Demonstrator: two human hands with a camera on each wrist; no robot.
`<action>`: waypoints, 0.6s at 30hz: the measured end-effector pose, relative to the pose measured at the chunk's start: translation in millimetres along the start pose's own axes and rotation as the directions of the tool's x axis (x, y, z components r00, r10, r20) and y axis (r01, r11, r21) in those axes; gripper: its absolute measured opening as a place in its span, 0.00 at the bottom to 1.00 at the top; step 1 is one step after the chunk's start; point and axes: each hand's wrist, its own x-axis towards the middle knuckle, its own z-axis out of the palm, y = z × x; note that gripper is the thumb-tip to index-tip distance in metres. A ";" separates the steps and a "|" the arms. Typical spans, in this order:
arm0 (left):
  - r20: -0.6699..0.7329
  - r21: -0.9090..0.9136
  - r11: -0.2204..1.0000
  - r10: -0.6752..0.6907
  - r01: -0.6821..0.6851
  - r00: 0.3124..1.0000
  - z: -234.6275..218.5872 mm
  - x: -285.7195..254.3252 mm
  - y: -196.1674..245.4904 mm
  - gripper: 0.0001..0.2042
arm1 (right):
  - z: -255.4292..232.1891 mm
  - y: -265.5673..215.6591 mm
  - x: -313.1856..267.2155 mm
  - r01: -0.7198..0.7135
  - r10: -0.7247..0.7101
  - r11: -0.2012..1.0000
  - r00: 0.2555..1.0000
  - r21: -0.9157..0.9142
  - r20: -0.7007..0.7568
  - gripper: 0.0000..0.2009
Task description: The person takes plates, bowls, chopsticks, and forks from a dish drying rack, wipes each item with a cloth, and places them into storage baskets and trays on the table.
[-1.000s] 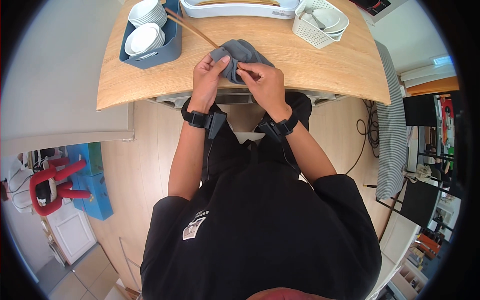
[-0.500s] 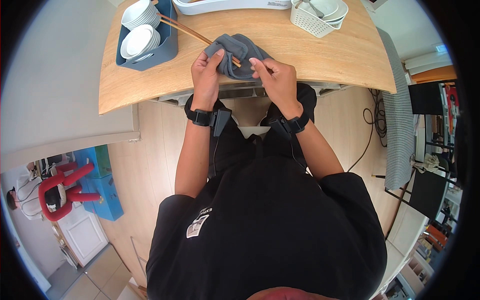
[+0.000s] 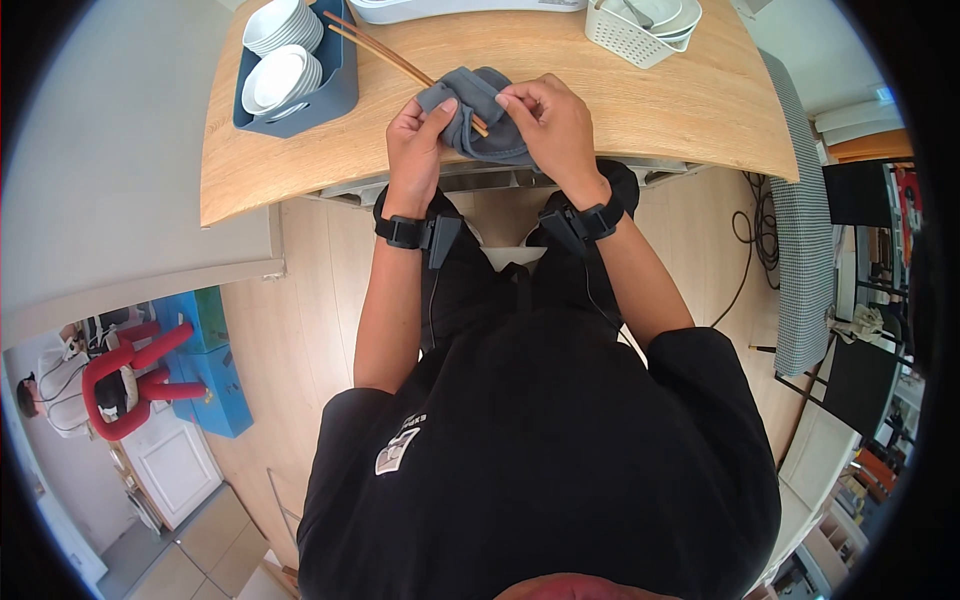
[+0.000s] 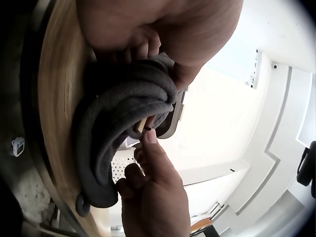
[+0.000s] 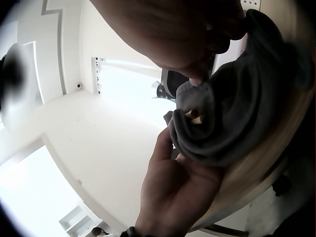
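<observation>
A grey cloth (image 3: 490,141) is bunched around a pair of wooden chopsticks (image 3: 385,54) at the table's near edge. The chopsticks slant up and left out of the cloth, and their near ends show in its folds. My left hand (image 3: 414,150) grips cloth and chopsticks, thumb on top. My right hand (image 3: 562,132) pinches the cloth's upper right part between thumb and fingers. In the right wrist view the chopstick ends (image 5: 197,120) poke out of the cloth (image 5: 237,94) between both hands.
A blue-grey bin (image 3: 345,85) with stacked white bowls (image 3: 283,78) stands at the table's left. At the back right is a white perforated basket (image 3: 625,42) holding dishes and a utensil. A white tray (image 3: 450,8) lies along the back edge of the wooden table (image 3: 690,110).
My right hand left the chopstick ends, drew back right, then moved up onto the cloth and pinched it. The near ends of the chopsticks came into view. My left hand keeps its grip.
</observation>
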 end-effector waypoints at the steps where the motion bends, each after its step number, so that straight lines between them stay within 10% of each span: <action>1: -0.003 0.000 1.000 0.000 0.000 1.000 0.3 0.2 -0.4 0.11 | 0.1 1.0 -0.3 -0.011 0.011 1.000 1.000 0.015 -0.014 0.08; 18: -0.039 -0.064 0.997 0.032 -0.035 0.999 2.1 1.7 -1.9 0.09 | 13.3 -9.5 -21.5 0.084 -0.087 0.976 0.996 0.200 0.004 0.09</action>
